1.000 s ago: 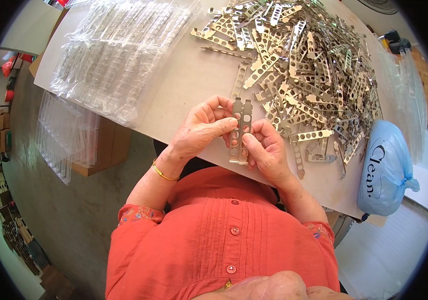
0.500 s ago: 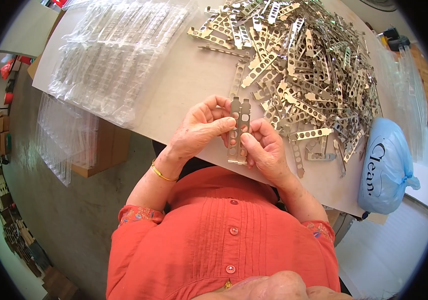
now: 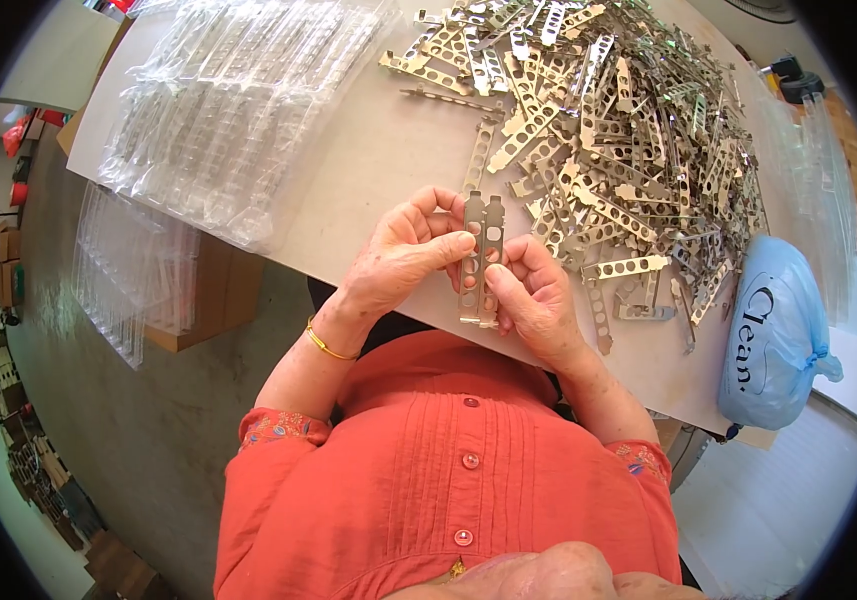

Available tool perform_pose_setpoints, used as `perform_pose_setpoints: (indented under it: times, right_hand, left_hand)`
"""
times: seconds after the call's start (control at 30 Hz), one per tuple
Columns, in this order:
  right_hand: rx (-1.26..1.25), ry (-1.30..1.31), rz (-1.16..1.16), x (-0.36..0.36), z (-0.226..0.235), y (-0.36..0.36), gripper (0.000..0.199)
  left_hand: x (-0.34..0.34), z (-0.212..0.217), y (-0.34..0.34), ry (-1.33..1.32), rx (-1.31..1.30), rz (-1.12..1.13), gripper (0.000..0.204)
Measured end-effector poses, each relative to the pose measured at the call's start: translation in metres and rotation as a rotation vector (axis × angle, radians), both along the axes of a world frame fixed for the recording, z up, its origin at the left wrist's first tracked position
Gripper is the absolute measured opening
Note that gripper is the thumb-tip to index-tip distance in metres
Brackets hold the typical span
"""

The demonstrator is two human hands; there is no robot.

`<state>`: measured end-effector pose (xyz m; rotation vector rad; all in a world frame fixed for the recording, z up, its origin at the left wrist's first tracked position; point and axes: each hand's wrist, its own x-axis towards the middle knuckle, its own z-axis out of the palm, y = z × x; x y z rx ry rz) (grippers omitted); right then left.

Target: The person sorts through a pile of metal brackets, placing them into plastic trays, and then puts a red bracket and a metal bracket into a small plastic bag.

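Note:
Two flat metal brackets with round holes stand side by side between my hands, over the near edge of the table. My left hand [image 3: 410,243] pinches the left bracket [image 3: 471,270] between thumb and fingers. The right bracket [image 3: 493,240] is gripped by my right hand [image 3: 536,298], its thumb lying on the front. Each bracket has a notched top end and a bent lower end. Just beyond them another bracket [image 3: 480,152] lies on the table. A large heap of similar brackets [image 3: 628,130] spreads over the far right.
Clear plastic trays [image 3: 228,110] are stacked on the left of the table [image 3: 373,150]. More clear trays [image 3: 133,265] stand below, beside a cardboard box [image 3: 213,295]. A tied blue plastic bag [image 3: 773,335] sits at the right edge, near clear plastic sheets [image 3: 818,190].
Both hands keep the same grip on the two brackets. The whole view has shifted very slightly; the brackets are tilted a little differently.

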<state>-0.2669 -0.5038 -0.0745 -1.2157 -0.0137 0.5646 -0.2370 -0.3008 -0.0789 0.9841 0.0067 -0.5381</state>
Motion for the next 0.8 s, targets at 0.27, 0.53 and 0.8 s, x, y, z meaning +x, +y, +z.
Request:
perform_pose_setpoints:
  times: [0.27, 0.53, 0.8]
  right_hand:
    - [-0.026, -0.021, -0.012, 0.003, 0.002, 0.0, 0.007]
    - [0.001, -0.057, -0.051, -0.001, 0.001, -0.003, 0.008]
    - [0.053, -0.123, 0.008, -0.002, -0.004, -0.002, 0.01]
  left_hand:
    - [0.002, -0.003, 0.0, 0.013, -0.016, 0.034, 0.023]
    - [0.0, -0.004, 0.001, -0.059, 0.048, 0.061, 0.022]
    - [-0.002, 0.003, -0.003, -0.091, 0.04, -0.016, 0.015]
